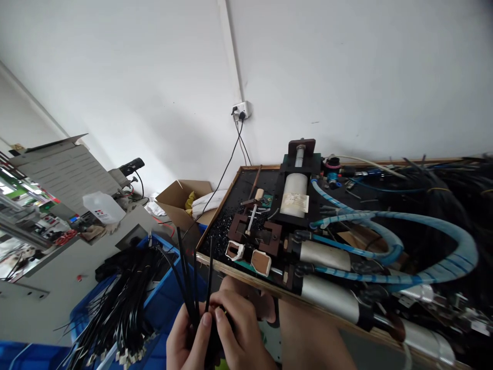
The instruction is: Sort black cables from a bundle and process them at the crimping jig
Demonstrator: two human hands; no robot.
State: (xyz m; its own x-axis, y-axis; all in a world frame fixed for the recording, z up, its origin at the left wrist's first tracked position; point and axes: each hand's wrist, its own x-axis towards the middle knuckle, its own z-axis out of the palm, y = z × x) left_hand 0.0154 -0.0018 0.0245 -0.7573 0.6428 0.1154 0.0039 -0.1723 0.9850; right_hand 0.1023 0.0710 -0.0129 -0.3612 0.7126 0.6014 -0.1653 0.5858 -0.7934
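Note:
My left hand (pixel 185 336) is closed around several thin black cables (pixel 187 280) whose free ends fan upward. Pressed close beside it, my right hand (pixel 241 329) has its thumb and fingers pinched near one of those cables, in front of a dark part I cannot make out. Both hands are low in the view, just short of the front edge of a wood-framed bench (pixel 239 268). On that bench sits a pneumatic fixture with brown metal jaws (pixel 269 239) and two small padded blocks (pixel 261 262).
A blue bin (pixel 165 303) at left holds bundled black cables (pixel 127 308) with metal connectors. Behind it stands an open cardboard box (pixel 173 200). Silver cylinders (pixel 327 298) and blue-wrapped hoses (pixel 454 241) spread over the right side. A power cord hangs from a wall socket (pixel 242 109).

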